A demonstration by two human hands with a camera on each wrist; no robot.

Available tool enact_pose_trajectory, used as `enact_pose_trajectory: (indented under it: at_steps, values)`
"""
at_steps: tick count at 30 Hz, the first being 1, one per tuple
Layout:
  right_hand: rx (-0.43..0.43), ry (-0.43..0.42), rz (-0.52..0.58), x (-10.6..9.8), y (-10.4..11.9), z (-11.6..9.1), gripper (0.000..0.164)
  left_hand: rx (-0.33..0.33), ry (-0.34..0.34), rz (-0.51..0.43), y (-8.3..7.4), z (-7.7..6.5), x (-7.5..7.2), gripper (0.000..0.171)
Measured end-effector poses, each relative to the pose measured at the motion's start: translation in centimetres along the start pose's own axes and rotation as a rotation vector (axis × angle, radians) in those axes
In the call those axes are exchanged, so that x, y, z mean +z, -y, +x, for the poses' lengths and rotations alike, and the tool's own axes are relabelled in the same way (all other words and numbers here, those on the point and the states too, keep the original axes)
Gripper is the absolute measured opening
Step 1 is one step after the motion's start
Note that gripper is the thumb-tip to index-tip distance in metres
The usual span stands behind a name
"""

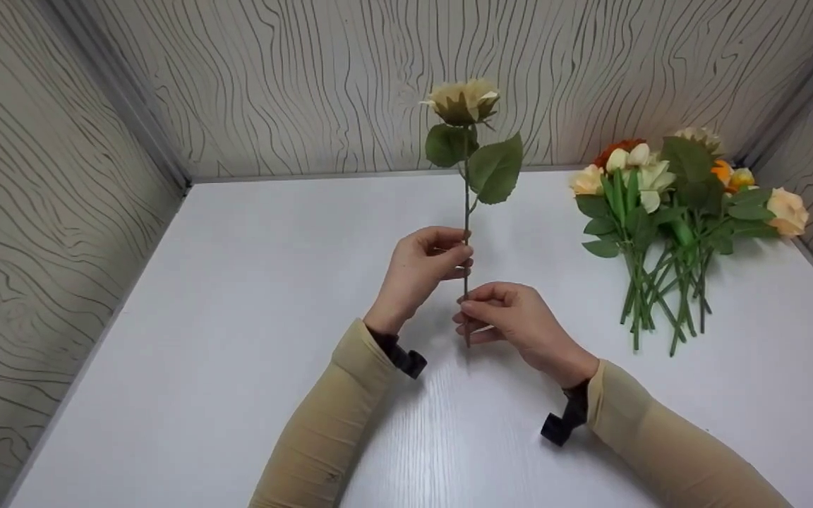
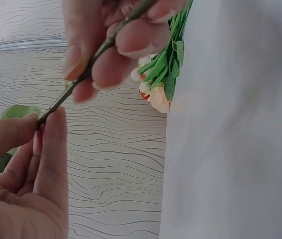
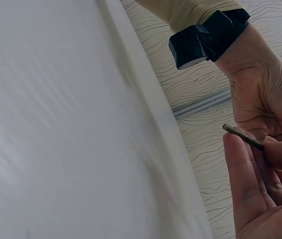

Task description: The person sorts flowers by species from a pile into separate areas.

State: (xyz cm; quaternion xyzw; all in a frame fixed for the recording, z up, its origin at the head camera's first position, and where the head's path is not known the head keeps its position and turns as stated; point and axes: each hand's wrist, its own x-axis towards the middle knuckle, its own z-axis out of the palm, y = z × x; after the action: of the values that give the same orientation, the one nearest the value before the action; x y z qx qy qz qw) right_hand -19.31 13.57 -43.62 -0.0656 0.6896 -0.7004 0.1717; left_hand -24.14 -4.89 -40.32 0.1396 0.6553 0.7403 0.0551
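Observation:
A long-stemmed artificial flower (image 1: 463,102) with cream petals and two broad green leaves stands upright above the table, held in both hands. My left hand (image 1: 424,271) pinches its stem below the leaves, between thumb and fingers. Lower down, my right hand (image 1: 519,321) pinches the same stem near its bottom end. In the left wrist view the thin brown-green stem (image 2: 101,50) runs slanting through both hands. The cut stem end (image 3: 235,130) pokes out past the right fingers in the right wrist view. The bloom is out of sight in both wrist views.
A pile of artificial flowers (image 1: 660,204), cream, peach, orange and white with green stems, lies at the right rear of the white table (image 1: 251,296). Wood-grain patterned panels (image 1: 308,85) rise behind and at the sides. Each wrist carries a black camera mount (image 1: 562,423).

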Motion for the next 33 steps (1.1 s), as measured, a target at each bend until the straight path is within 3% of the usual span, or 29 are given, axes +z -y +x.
enact_pose_trajectory:
  at_steps: [8,12,15,21,25,29,33]
  values:
    - [0.010,-0.001,-0.011,-0.1,0.1,-0.3,0.043,-0.005,0.002,0.019,-0.2,0.1,0.1,0.022]
    - [0.018,-0.012,-0.019,-0.5,0.2,-0.4,0.050,-0.038,-0.011,0.085,-0.9,0.0,-1.7,0.025]
    - [0.013,-0.050,-0.014,-1.2,0.4,-0.6,0.053,-0.085,-0.061,0.236,-1.6,0.2,-5.4,0.026]
    - [-0.011,-0.110,-0.004,-2.4,0.9,-1.3,0.042,-0.167,-0.200,0.816,-2.9,-0.3,-16.3,0.030]
    - [-0.011,-0.108,-0.003,-2.9,1.1,-1.6,0.040,-0.216,-0.250,1.079,-3.0,-1.4,-22.2,0.030]
    - [-0.007,-0.113,-0.005,-3.2,0.9,-1.9,0.039,-0.254,-0.279,1.192,-2.3,-1.8,-25.1,0.029]
    - [-0.001,-0.115,-0.008,-3.3,0.7,-2.0,0.039,-0.284,-0.298,1.226,-1.3,-1.5,-25.9,0.029]
